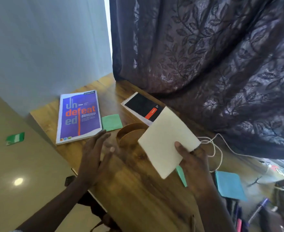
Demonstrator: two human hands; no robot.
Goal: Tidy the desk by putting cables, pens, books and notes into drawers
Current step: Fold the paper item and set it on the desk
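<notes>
My right hand [194, 160] grips a cream book [166, 141] by its near edge and holds it tilted above the wooden desk [138, 185]. My left hand [96, 153] hovers open beside it, fingers spread, holding nothing. A purple notebook [80, 116] lies flat at the desk's far left. A black and red spiral notepad [142, 107] lies behind the cream book, partly covered by it. Green sticky notes [112, 122] sit between the two. A white cable [213, 148] loops to the right. A blue note pad [230, 185] lies at the right edge.
A brown round holder [129, 133] stands mid-desk under the raised book. A dark patterned curtain [213, 64] hangs over the desk's far right side. A wall [45, 47] bounds the far left. Pens and clutter [262, 208] lie at the lower right. A green card [15, 138] rests on the floor.
</notes>
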